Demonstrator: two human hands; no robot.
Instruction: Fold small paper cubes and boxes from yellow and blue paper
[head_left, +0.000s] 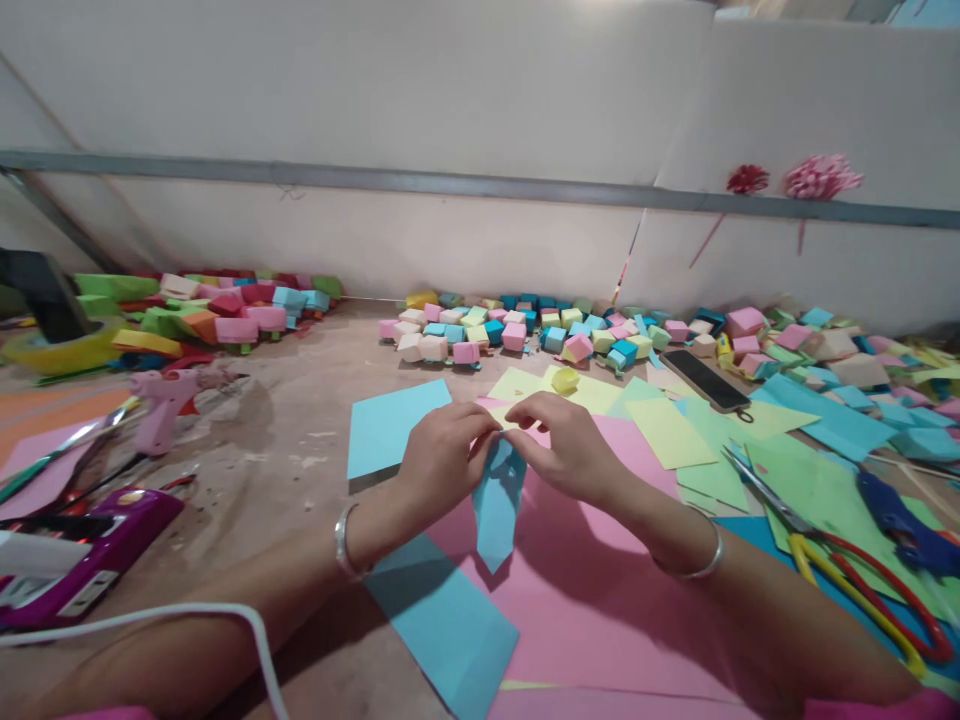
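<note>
A narrow strip of folded light-blue paper (pixel 497 505), pointed at its near end, is held at its far end over a large pink sheet (pixel 592 590). My left hand (pixel 448 445) pinches the strip's upper left corner. At the upper right corner, the thumb and bent fingers of my right hand (pixel 566 445) close on the same paper. Both hands' fingertips almost meet there. One light-blue sheet (pixel 394 420) lies beyond my left hand, and another light-blue sheet (pixel 457 630) lies under my left wrist, overlapping the pink sheet.
Rows of small folded paper boxes (pixel 514 335) line the wall. Scissors (pixel 802 530), a blue glue gun (pixel 907 525) and a phone (pixel 705 380) lie right, among loose sheets. A pink glue gun (pixel 161 405), purple power strip (pixel 97 560) and white cable (pixel 187 608) are left.
</note>
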